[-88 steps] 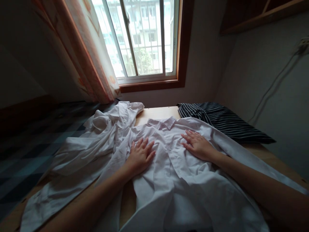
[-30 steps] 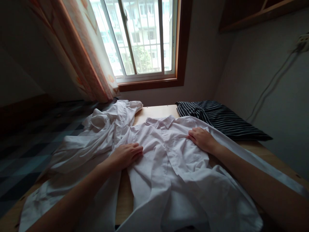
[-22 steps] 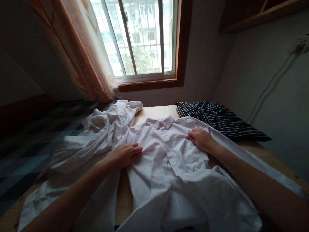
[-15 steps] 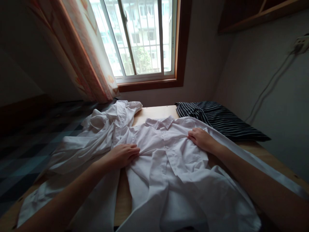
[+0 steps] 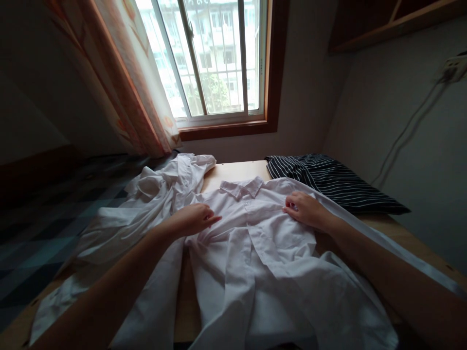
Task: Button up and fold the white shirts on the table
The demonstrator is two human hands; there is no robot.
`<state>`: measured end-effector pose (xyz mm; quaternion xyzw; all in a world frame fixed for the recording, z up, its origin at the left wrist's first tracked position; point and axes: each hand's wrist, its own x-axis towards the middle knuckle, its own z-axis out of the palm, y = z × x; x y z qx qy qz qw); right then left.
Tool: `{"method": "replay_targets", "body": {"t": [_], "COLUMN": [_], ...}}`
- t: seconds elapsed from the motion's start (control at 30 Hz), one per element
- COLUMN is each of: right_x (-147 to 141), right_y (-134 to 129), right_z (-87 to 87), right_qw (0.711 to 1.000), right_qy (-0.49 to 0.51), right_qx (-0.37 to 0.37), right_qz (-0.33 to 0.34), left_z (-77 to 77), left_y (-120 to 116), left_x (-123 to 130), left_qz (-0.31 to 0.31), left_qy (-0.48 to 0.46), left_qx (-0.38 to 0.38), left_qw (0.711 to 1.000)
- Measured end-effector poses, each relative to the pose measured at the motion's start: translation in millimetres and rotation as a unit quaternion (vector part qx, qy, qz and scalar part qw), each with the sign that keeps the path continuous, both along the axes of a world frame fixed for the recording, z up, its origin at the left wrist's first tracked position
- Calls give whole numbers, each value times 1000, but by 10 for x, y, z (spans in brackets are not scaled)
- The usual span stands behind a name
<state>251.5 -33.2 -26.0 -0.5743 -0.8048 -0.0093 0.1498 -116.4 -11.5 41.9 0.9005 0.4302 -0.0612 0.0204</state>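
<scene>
A white collared button-up shirt (image 5: pixel 229 257) lies front up, its collar (image 5: pixel 241 187) toward the window and its lower part rumpled. On the left chest of the shirt, as I see it, is my left hand (image 5: pixel 193 218), its fingers loosely bent and apart, with no cloth visibly pinched. My right hand (image 5: pixel 305 209) rests over the opposite chest side near the sleeve. A gap shows between its thumb and curled fingers, and I see no fabric gathered in them.
A crumpled white garment (image 5: pixel 153 194) lies on the left, against the shirt. Black striped cloth (image 5: pixel 328 180) sits at the back right of the wooden board (image 5: pixel 237 169). A checked bedspread (image 5: pixel 32 238) is at left. Beyond are a curtain (image 5: pixel 127 87), a window (image 5: pixel 219 63) and a cable (image 5: pixel 404 126).
My left hand has moved up and slightly right over the shirt, loosening its fingers. My right hand stays nearly in place, its fingers parting from the cloth. The chest fabric looks less pulled.
</scene>
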Motion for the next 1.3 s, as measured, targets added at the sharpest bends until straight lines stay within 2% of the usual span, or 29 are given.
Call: {"method": "replay_targets", "body": {"t": [0.13,0.23,0.33,0.43,0.57,0.67,0.77,0.9,1.07,1.3], "right_x": [-146,-333,-554,-725,-740,-633,-566,-625,-716,-672], "right_y": [99,216,333,410,425,415,427,509,719,902], "right_z": [144,182,93,-62,-201,-220,-186,-100,-29,-1], "right_qw": [999,997,995,996,995,991,988,983,979,978], "right_qy": [-8,-5,28,43,19,1,-11,-37,-82,-38], "right_qx": [23,1,-22,-44,-95,-121,-136,-150,-127,-110], "right_qz": [23,80,93,59,-31,-59,-79,-104,-136,-171], "left_z": [-158,-394,-621,-747,-743,-703,-689,-692,-687,-676], "left_y": [228,280,222,169,226,311,371,393,391,522], "left_x": [354,572,687,681,537,431,390,403,399,479], "left_qz": [58,123,186,197,213,212,217,225,221,279], "left_qy": [-78,-113,-113,-115,-80,-54,-44,-41,-42,-59], "left_qx": [129,128,136,129,55,32,23,17,15,7], "left_qw": [987,978,966,965,972,975,975,973,974,958]}}
